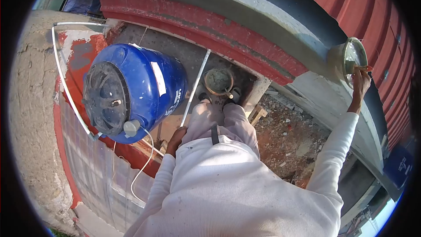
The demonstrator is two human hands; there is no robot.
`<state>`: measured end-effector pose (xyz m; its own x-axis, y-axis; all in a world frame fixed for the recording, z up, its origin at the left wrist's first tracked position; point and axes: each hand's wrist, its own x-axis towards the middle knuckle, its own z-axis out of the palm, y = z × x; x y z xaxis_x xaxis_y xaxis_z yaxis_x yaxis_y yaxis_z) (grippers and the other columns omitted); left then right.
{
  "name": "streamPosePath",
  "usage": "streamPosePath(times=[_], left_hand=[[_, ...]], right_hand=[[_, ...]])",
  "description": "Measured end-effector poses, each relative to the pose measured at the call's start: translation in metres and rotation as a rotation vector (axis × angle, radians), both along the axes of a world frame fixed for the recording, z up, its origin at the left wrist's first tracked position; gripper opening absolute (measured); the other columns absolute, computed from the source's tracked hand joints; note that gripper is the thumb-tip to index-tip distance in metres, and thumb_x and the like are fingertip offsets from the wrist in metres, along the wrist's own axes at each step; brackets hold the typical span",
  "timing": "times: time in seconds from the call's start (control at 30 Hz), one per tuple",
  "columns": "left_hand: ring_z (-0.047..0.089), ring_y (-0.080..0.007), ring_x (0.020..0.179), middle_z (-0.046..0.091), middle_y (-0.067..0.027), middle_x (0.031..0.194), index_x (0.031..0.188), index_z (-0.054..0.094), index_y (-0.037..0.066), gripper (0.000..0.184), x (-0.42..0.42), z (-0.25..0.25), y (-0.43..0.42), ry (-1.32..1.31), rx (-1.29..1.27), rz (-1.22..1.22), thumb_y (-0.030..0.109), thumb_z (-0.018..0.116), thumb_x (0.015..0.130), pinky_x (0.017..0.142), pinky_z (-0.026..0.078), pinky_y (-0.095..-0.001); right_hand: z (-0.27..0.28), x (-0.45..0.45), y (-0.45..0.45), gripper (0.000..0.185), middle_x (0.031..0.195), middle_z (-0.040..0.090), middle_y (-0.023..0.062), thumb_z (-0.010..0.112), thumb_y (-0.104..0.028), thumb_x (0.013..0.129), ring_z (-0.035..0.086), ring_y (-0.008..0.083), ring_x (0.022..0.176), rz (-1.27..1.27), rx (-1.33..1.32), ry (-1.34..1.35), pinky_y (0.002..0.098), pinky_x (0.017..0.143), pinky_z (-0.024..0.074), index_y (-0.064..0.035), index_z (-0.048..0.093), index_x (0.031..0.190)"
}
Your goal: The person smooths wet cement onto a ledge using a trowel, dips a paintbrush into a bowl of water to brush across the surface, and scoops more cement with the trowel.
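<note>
My right hand (362,81) reaches up to a bucket (335,63) on the ledge at the right. Its fingers are closed on a brush (366,68) with a reddish handle end, held across the bucket's mouth; the bristle end is hard to make out. My left hand (175,140) is low by my left thigh, fingers curled at the lower end of a white pipe (196,85). Part of this grip is hidden. A second bucket (218,81) of grey wet mix stands at my feet, with a tool handle (229,94) sticking out over its rim.
A large blue water tank (144,83) with a black lid (105,98) stands to my left, a thin hose (149,158) hanging from it. A curved red and grey wall (197,24) runs ahead. Rubble ground (285,136) lies lower on the right, beside red roofing (372,13).
</note>
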<state>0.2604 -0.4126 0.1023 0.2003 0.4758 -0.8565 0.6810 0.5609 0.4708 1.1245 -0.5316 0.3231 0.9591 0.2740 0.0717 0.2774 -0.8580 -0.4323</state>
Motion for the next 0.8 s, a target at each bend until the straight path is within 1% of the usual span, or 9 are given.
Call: streamPosePath(times=[0.07,0.2,0.23,0.3,0.43,0.5,0.6,0.7,0.8], left_hand=[[0.066,-0.0303,0.111,0.073,-0.0176,0.121,0.126,0.071,-0.004,0.049,-0.029,-0.059,0.018,0.063,-0.041,-0.104,0.036,0.05,0.106,0.1,0.049,-0.0411],[0.065,-0.019,0.078,0.077,-0.0093,0.1,0.112,0.074,0.005,0.03,-0.04,-0.055,0.058,0.119,-0.099,0.01,0.031,0.06,0.103,0.068,0.048,-0.0348],[0.065,-0.0196,0.078,0.077,-0.0087,0.097,0.113,0.075,0.006,0.03,-0.042,-0.063,0.062,0.075,-0.105,0.132,0.03,0.061,0.103,0.069,0.049,-0.0354],[0.067,-0.0208,0.078,0.076,-0.0077,0.092,0.114,0.075,0.007,0.028,-0.05,-0.078,0.067,0.01,-0.123,0.404,0.029,0.062,0.103,0.069,0.05,-0.0365],[0.07,-0.0218,0.083,0.078,-0.0086,0.097,0.118,0.075,0.006,0.031,-0.048,-0.095,0.079,-0.046,-0.043,0.278,0.03,0.061,0.104,0.074,0.053,-0.0374],[0.071,-0.0222,0.085,0.078,-0.0091,0.1,0.12,0.075,0.005,0.033,-0.05,-0.117,0.084,-0.061,-0.005,0.179,0.03,0.061,0.104,0.076,0.054,-0.0378],[0.072,-0.0229,0.088,0.079,-0.0099,0.104,0.123,0.074,0.004,0.034,-0.065,-0.182,0.095,-0.077,0.101,-0.057,0.03,0.061,0.105,0.08,0.055,-0.0383],[0.074,-0.0235,0.091,0.079,-0.0107,0.108,0.125,0.074,0.003,0.037,-0.079,-0.241,0.099,-0.083,0.172,-0.218,0.031,0.06,0.105,0.083,0.057,-0.0388],[0.074,-0.0236,0.098,0.079,-0.0125,0.116,0.128,0.073,0.004,0.039,-0.021,-0.102,0.146,-0.097,-0.013,-0.105,0.033,0.059,0.106,0.084,0.057,-0.0392]], right_hand=[[0.004,-0.007,0.004,0.049,0.077,0.075,0.0098,0.072,-0.049,0.09,0.074,0.0211,0.075,0.004,0.091,-0.015,0.0388,0.077,0.0567,-0.0027,0.084,0.103],[0.023,-0.03,0.012,0.04,0.078,0.077,0.0139,0.066,-0.036,0.091,0.076,0.0219,0.074,-0.042,0.096,0.049,0.0378,0.076,0.0585,0.0009,0.082,0.097],[0.043,-0.052,0.023,0.04,0.081,0.078,0.0162,0.064,-0.035,0.093,0.078,0.026,0.08,-0.06,0.06,0.026,0.0403,0.078,0.0582,-0.0005,0.083,0.099],[0.035,-0.061,0.009,0.038,0.084,0.078,0.0138,0.074,-0.033,0.097,0.077,0.0181,0.074,-0.057,0.04,-0.143,0.0332,0.072,0.0593,0.0002,0.083,0.113],[-0.004,-0.15,0.003,0.029,0.084,0.078,0.007,0.069,-0.018,0.102,0.07,0.0119,0.071,-0.039,0.195,-0.315,0.0289,0.069,0.0552,0.0042,0.079,0.117],[-0.045,-0.228,0.009,0.03,0.088,0.08,0.009,0.069,-0.019,0.102,0.073,0.0138,0.074,-0.084,0.233,-0.067,0.0304,0.072,0.0571,0.0051,0.079,0.117],[-0.129,-0.35,-0.008,0.035,0.096,0.08,0.0225,0.071,-0.026,0.095,0.08,0.0266,0.091,0.0,-0.087,0.272,0.0374,0.085,0.0596,0.0002,0.08,0.117],[-0.19,-0.472,-0.041,0.034,0.079,0.073,0.0202,0.069,-0.03,0.093,0.066,0.0204,0.075,0.08,-0.116,0.652,0.0424,0.075,0.0547,0.0037,0.077,0.097],[-0.254,-0.51,-0.092,0.042,0.082,0.077,0.0206,0.068,-0.032,0.089,0.075,0.0239,0.083,0.001,0.039,0.809,0.0407,0.079,0.0573,0.0053,0.08,0.106]])
